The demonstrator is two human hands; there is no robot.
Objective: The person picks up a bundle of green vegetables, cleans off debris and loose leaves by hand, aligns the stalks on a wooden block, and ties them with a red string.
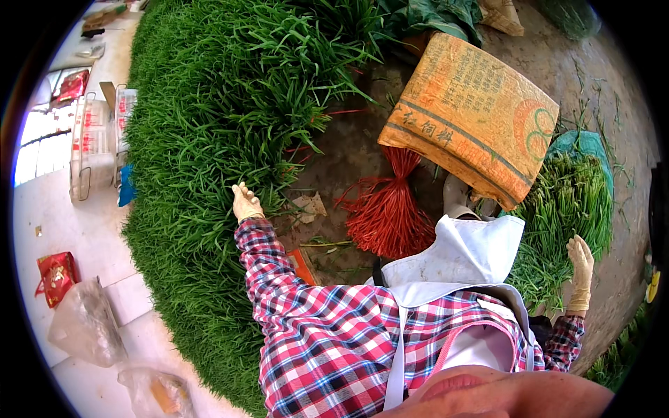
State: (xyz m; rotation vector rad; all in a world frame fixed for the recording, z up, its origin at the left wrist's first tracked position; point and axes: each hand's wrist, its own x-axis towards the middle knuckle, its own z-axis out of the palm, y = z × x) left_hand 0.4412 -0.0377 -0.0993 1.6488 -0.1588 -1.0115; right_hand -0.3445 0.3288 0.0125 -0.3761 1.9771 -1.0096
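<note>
My left hand [246,202], in a pale glove, is at the edge of a large mass of green leafy stalks [209,157]. Its fingers are partly curled; whether they grip any leaves I cannot tell. On the right, my gloved right hand [580,261] is beside a heap of cut green stalks [564,198] on a teal sheet [588,143]; it holds nothing and its fingers lie close together, loosely bent. A yellow-orange printed sack [470,115] covers the area before me, and a bundle of red ties [392,219] hangs from its near edge.
Brown ground [339,162] with scattered leaves and a torn scrap [309,207] lies between the greens and the sack. Green sheeting [444,15] is at the top. Far left are a white plastic crate [94,136], a red bag [56,277] and clear plastic bags [89,324].
</note>
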